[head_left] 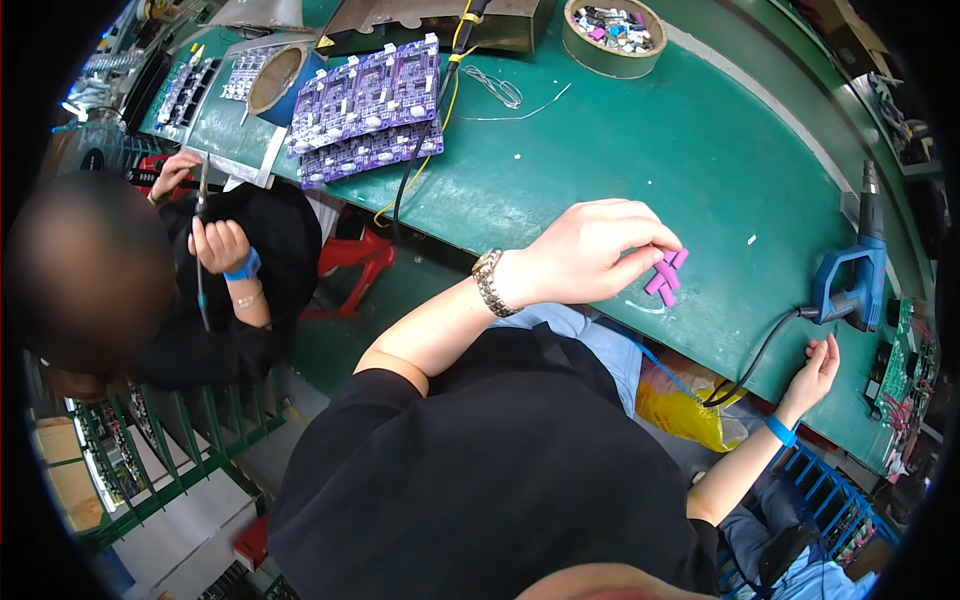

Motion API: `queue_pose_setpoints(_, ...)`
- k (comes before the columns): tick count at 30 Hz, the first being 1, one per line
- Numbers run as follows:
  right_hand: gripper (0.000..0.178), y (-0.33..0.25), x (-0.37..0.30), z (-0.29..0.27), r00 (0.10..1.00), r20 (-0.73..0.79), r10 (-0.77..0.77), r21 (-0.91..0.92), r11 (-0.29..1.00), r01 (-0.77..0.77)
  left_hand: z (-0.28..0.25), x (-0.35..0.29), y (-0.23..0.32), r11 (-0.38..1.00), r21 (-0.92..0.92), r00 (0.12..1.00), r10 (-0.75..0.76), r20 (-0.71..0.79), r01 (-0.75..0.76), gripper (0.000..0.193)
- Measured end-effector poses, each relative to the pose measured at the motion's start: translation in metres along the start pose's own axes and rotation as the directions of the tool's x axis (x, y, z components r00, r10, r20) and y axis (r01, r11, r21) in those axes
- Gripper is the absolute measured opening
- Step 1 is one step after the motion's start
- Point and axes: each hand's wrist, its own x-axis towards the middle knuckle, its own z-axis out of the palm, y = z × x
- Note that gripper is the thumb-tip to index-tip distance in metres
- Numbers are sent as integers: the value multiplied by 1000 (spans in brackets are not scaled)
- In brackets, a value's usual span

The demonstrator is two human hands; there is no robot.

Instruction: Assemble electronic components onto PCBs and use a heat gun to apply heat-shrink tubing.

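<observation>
My left hand (598,250), with a metal watch on its wrist, reaches over the green bench. Its thumb and forefinger close at a small heap of short purple pieces (661,286), seemingly around one of them. The pieces look like little tubes or blocks; their exact kind is too small to make out. A thin pale strip (645,308) lies beside the heap. Over at the right bench edge is my right hand (815,375), a blue band round its wrist. Its fingers are loosely bent with nothing seen in them, just below a blue heat gun (853,265).
Purple circuit boards (365,95) are stacked at the far left, with a black-and-yellow cable beside them. A round tub (613,62) of small parts stands at the back. Green boards with wires (905,370) sit at right. Another person (230,250) works at left holding a tool.
</observation>
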Motion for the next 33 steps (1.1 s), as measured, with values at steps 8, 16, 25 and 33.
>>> queue_pose_setpoints(8, 27, -5, -2, -1, 999, -34, 23, -70, 997, -26, -3, 9, -14, 998, 55, 1000, 0, 8, 0, 17)
queue_pose_setpoints(16, 25, -18, -1, 9, 997, -31, 69, -58, 996, -70, -2, 8, -18, 985, 108, 984, -144, 100, 133, 25)
queue_pose_setpoints(25, 25, -20, -5, 7, 998, -31, 62, -87, 994, -65, 25, 22, -3, 959, 284, 945, -80, 317, -14, 58)
queue_pose_setpoints(33, 25, -26, -9, 13, 995, -101, -8, -65, 998, 1, 30, 24, -2, 951, 308, 945, -135, 298, 38, 50)
